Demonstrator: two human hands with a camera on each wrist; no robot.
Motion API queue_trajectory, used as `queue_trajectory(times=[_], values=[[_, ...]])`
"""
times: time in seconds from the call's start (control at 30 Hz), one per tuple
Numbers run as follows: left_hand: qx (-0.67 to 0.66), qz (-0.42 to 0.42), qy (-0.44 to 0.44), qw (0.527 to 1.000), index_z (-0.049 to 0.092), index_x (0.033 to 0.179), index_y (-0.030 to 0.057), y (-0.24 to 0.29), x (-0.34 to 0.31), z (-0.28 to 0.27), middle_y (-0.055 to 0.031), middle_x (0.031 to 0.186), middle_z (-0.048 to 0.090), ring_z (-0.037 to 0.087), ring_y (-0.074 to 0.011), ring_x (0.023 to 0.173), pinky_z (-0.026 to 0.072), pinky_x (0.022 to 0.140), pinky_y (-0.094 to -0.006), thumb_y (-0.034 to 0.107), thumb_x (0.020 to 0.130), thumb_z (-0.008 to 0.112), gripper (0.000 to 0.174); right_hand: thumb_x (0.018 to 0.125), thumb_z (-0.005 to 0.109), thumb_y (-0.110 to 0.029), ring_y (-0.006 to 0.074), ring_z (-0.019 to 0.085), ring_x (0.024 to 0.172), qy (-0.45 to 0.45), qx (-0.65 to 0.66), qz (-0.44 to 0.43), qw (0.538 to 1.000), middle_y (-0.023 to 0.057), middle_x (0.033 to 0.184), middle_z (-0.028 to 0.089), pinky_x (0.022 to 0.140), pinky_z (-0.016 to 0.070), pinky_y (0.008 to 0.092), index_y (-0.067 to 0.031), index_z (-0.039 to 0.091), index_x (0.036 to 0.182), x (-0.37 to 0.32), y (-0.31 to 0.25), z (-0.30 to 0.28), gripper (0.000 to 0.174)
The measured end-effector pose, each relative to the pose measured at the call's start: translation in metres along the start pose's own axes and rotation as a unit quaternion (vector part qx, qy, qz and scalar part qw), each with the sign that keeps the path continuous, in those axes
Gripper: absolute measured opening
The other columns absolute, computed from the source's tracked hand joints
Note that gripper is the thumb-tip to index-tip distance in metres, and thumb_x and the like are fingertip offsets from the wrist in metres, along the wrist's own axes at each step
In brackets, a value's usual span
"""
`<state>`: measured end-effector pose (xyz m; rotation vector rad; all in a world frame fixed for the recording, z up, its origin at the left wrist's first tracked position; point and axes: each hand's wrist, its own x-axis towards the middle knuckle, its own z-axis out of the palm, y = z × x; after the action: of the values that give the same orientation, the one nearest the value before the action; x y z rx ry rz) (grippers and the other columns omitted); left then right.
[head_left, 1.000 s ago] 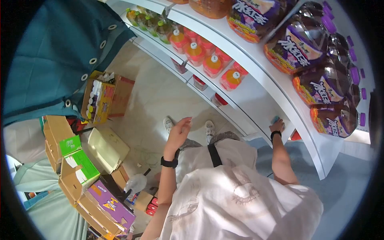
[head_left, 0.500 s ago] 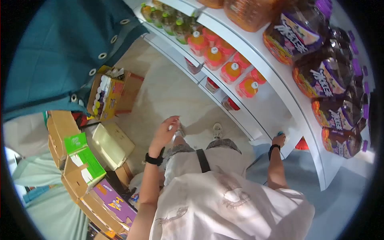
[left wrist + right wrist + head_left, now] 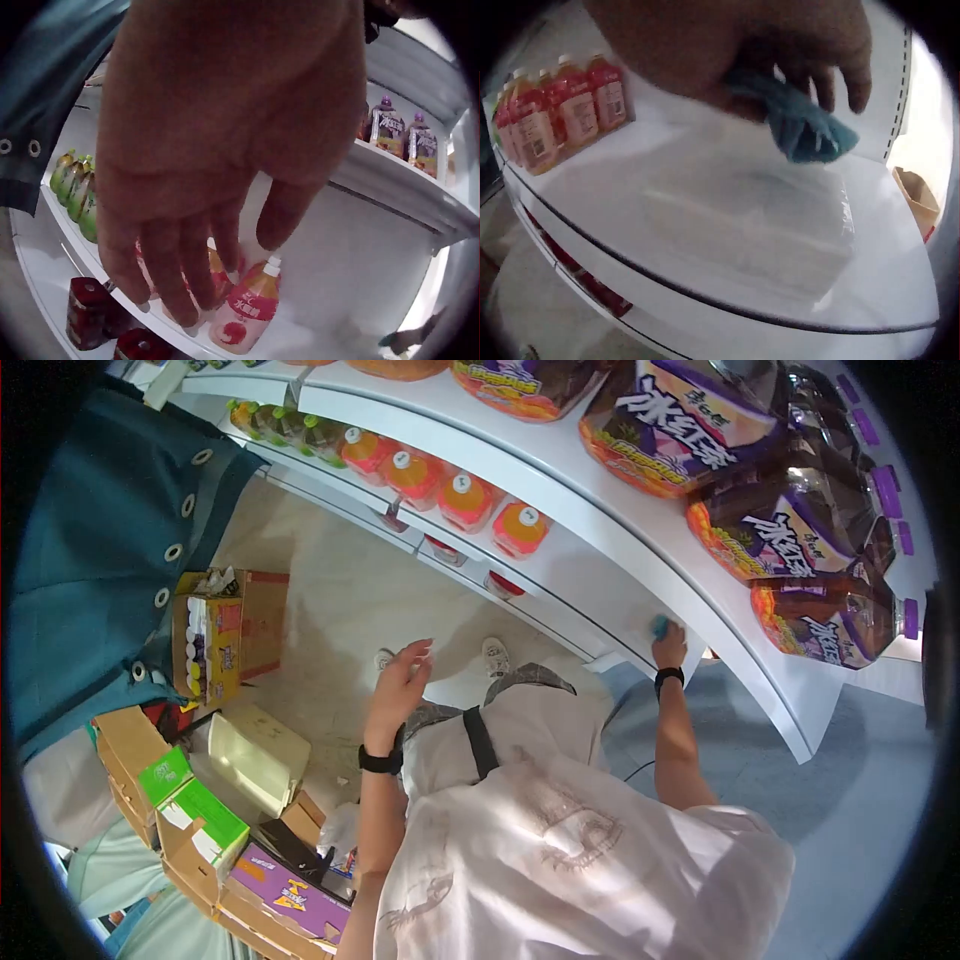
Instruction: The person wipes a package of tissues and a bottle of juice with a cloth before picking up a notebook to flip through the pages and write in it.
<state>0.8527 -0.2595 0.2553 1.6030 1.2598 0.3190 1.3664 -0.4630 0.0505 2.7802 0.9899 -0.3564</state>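
In the head view my right hand (image 3: 669, 647) is over the right end of the middle shelf (image 3: 590, 585), holding a blue-green cloth (image 3: 660, 626). The right wrist view shows the cloth (image 3: 810, 129) bunched under the curled fingers of my right hand (image 3: 742, 52), above the white shelf surface (image 3: 727, 217). My left hand (image 3: 398, 695) hangs in the air in front of the body, fingers loosely bent, holding nothing. In the left wrist view the left hand (image 3: 225, 150) appears in front of pink-labelled bottles (image 3: 247, 311), with no contact that I can make out.
Large purple-capped bottles (image 3: 770, 530) stand on the upper shelf. Pink bottles (image 3: 465, 502) and green ones (image 3: 300, 432) fill the far part of the middle shelf. At left are a teal curtain (image 3: 90, 540), a cream bin (image 3: 260, 755), a purple box (image 3: 285, 895) and an open carton (image 3: 262, 625).
The head view has shifted, so shelves and bottles sit differently in it. My right hand stays over the same shelf end with the cloth. The left hand remains raised and empty.
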Motion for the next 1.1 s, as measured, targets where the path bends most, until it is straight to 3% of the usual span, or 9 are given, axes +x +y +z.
queue_trajectory(times=[0.07,0.17,0.37,0.67,0.83,0.97,1.0,1.07,1.1], values=[[-0.012,0.009,-0.002,1.0,0.056,0.121,0.0057,0.001,0.001,0.015,-0.0191,0.106,0.062,0.062,-0.0284,0.093,0.0485,0.075,-0.0344,0.017,0.09,0.054,0.033,0.068,0.072,-0.019,0.0382,0.026,0.134,-0.104,-0.051,-0.043,0.992,0.018,0.145,0.028,0.106,0.0318,0.05,-0.0083,0.019,0.144,0.0,-0.001,0.014,0.094],[-0.018,0.014,0.006,1.0,0.056,0.12,0.0058,0.007,-0.004,0.028,-0.019,0.105,0.062,0.062,-0.0292,0.093,0.0486,0.075,-0.0347,0.018,0.09,0.055,0.032,0.056,0.082,-0.028,0.0353,0.011,0.14,-0.175,-0.049,0.013,0.983,0.0129,0.153,0.011,0.11,0.0212,0.0542,-0.0109,-0.001,0.148,0.001,-0.018,0.0,0.125],[0.03,-0.001,0.019,0.999,0.056,0.119,0.0068,0.008,-0.018,0.028,-0.0188,0.105,0.063,0.062,-0.0309,0.092,0.0489,0.074,-0.0354,0.018,0.09,0.055,0.032,0.048,0.087,-0.039,0.0349,0.014,0.14,-0.244,0.015,-0.05,0.968,0.0137,0.153,0.012,0.109,0.022,0.0567,-0.0082,0.002,0.147,0.048,-0.005,-0.002,0.134],[-0.005,-0.036,0.01,0.999,0.055,0.121,0.0052,0.01,-0.026,0.029,-0.0207,0.105,0.062,0.062,-0.0318,0.094,0.0487,0.074,-0.0361,0.018,0.09,0.054,0.034,0.048,0.085,-0.043,0.0392,0.028,0.133,-0.254,0.083,-0.046,0.962,0.0227,0.145,0.029,0.107,0.0307,0.0456,0.0012,0.02,0.142,0.025,-0.041,-0.045,0.123],[-0.007,-0.014,0.033,0.999,0.055,0.121,0.0046,0.02,-0.02,0.021,-0.0203,0.109,0.061,0.061,-0.0335,0.096,0.0489,0.077,-0.037,0.015,0.088,0.056,0.035,0.046,0.086,-0.044,0.0354,0.037,0.128,-0.226,0.165,-0.155,0.948,0.0211,0.134,0.041,0.104,0.0341,0.04,0.0038,0.033,0.135,-0.006,-0.077,-0.058,0.115],[0.051,0.102,-0.015,0.993,0.051,0.128,0.0128,0.042,-0.019,0.01,-0.0167,0.129,0.05,0.049,-0.0344,0.117,0.0435,0.093,-0.0397,0.008,0.079,0.063,0.051,0.049,0.086,-0.043,0.0313,0.042,0.123,-0.26,0.241,-0.378,0.855,0.019,0.129,0.047,0.104,0.0329,0.0365,0.0008,0.038,0.134,-0.057,-0.159,-0.136,0.106],[0.09,0.142,-0.012,0.986,0.049,0.13,0.0154,0.046,-0.017,0.012,-0.0155,0.135,0.046,0.045,-0.0344,0.123,0.0408,0.097,-0.0412,0.008,0.077,0.065,0.056,0.052,0.085,-0.044,0.0332,0.045,0.121,-0.237,0.253,-0.458,0.818,0.0199,0.128,0.048,0.104,0.0326,0.0361,0.0007,0.04,0.133,-0.067,-0.18,-0.15,0.103],[0.141,0.195,-0.009,0.97,0.046,0.133,0.0196,0.057,-0.015,0.01,-0.0138,0.142,0.038,0.036,-0.0342,0.131,0.0358,0.102,-0.0442,0.009,0.073,0.069,0.065,0.055,0.086,-0.036,0.0314,0.047,0.117,-0.409,0.434,-0.455,0.661,0.0192,0.126,0.048,0.103,0.0333,0.036,0.0008,0.041,0.131,-0.106,-0.234,-0.203,0.095],[0.155,0.208,-0.008,0.966,0.045,0.135,0.0213,0.067,-0.016,0.005,-0.0133,0.145,0.034,0.032,-0.034,0.134,0.0334,0.104,-0.0457,0.01,0.072,0.07,0.069,0.056,0.085,-0.033,0.0309,0.047,0.116,-0.381,0.399,-0.511,0.66,0.0192,0.126,0.048,0.102,0.0337,0.0357,0.0012,0.041,0.13,-0.119,-0.252,-0.225,0.093]])
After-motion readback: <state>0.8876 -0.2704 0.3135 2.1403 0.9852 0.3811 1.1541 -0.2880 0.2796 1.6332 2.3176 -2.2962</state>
